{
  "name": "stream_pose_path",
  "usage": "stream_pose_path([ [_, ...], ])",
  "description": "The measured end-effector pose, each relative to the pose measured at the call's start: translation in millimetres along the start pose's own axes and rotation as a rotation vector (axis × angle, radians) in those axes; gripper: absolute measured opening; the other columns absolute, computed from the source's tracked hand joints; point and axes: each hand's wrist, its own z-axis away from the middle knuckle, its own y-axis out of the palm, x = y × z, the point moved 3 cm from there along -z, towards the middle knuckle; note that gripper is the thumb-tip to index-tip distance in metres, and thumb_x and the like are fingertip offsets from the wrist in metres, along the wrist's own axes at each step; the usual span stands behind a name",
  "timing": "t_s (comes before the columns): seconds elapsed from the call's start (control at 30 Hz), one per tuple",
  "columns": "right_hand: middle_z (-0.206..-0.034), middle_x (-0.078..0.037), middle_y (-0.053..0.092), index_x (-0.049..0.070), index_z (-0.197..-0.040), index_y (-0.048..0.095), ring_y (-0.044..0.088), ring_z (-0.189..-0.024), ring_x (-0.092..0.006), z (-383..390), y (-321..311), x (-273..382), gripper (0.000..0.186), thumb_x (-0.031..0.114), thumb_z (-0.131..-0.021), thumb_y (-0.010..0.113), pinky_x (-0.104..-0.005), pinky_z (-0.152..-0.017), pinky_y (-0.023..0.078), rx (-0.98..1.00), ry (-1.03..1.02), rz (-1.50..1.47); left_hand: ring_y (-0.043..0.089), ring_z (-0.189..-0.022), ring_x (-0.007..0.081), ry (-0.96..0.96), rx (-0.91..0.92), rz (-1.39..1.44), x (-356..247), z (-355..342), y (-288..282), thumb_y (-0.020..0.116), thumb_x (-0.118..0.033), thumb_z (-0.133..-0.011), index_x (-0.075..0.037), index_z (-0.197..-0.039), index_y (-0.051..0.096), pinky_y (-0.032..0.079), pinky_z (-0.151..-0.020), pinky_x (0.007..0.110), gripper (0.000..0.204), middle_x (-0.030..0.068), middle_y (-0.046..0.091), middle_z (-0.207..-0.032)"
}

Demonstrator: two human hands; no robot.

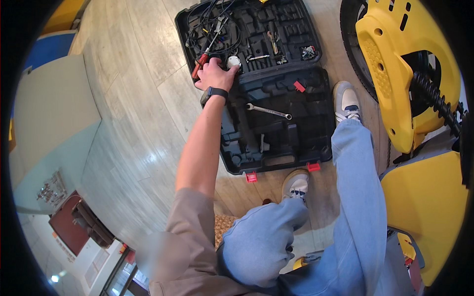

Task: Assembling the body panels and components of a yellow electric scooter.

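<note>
My left hand [216, 76], with a dark watch on the wrist, reaches palm down over the near left part of an open black tool case [296, 37]. Its fingers are spread and lie against the red handle of a screwdriver [201, 63]. Thumb and fingers stand well apart, with the thumb beside a round white object [233, 61]. The palm side is hidden. A tangle of black cable [224, 27] lies beyond the hand. In the nearer half of the case rests a combination wrench [269, 111]. My right hand is out of sight.
Small metal parts [308, 52] and a red piece [299, 86] lie in the case. A yellow vehicle panel [382, 74] with a tire [351, 44] and a black coil spring [434, 93] stands at the right. My shoes [347, 102] flank the case's near right corner.
</note>
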Motion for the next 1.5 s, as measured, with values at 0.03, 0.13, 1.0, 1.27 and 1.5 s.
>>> stream_pose_path([
  [0.03,-0.086,-0.010,0.061,0.006,-0.093,0.061,0.060,-0.078,-0.0243,0.2,-0.4,0.4,0.026,0.025,-0.077,0.053,-0.0417,-0.074,0.049,0.016,-0.018,0.000,0.053,-0.109,0.0272,-0.048,0.000,0.021,0.1,-1.6,0.5,0.078,-0.050,-0.064,-0.022,-0.103,0.067,0.039,-0.087,0.047,0.049,0.0028,0.063,-0.108],
  [0.13,-0.087,-0.011,0.062,0.006,-0.094,0.062,0.061,-0.079,-0.0252,0.7,0.5,1.1,0.027,0.026,-0.078,0.052,-0.0422,-0.074,0.049,0.000,-0.006,-0.012,0.058,-0.100,0.0252,-0.049,-0.081,0.052,1.9,-6.7,0.2,0.080,-0.050,-0.062,-0.021,-0.097,0.071,0.042,-0.081,0.042,0.047,0.0006,0.069,-0.091],
  [1.0,-0.088,-0.011,0.063,0.007,-0.098,0.063,0.061,-0.080,-0.0250,2.8,2.9,0.6,0.030,0.027,-0.081,0.049,-0.0426,-0.075,0.049,0.049,0.021,-0.040,0.065,-0.090,0.0216,0.449,-0.119,-0.015,17.2,-27.1,-18.3,0.075,-0.027,-0.076,-0.014,-0.095,0.063,0.047,-0.075,0.038,0.025,0.0024,0.067,-0.090],
  [1.27,-0.087,-0.011,0.062,0.006,-0.094,0.063,0.060,-0.079,-0.0245,0.3,1.5,1.6,0.027,0.024,-0.080,0.050,-0.0408,-0.074,0.049,0.026,0.057,-0.035,0.059,-0.064,0.0222,-0.120,-0.527,0.496,115.6,58.9,-7.2,0.063,-0.029,-0.089,0.001,-0.080,0.062,0.047,-0.063,0.035,0.031,0.0113,0.063,-0.070],
  [1.5,-0.092,-0.013,0.062,0.004,-0.095,0.063,0.060,-0.082,-0.0252,-5.0,-0.8,1.7,0.028,0.024,-0.079,0.051,-0.0405,-0.077,0.049,0.072,0.023,-0.068,0.057,-0.091,0.0324,-0.236,-0.299,0.405,163.0,131.3,37.8,0.060,-0.019,-0.085,-0.005,-0.096,0.058,0.044,-0.082,0.042,0.018,0.0138,0.061,-0.097],
])
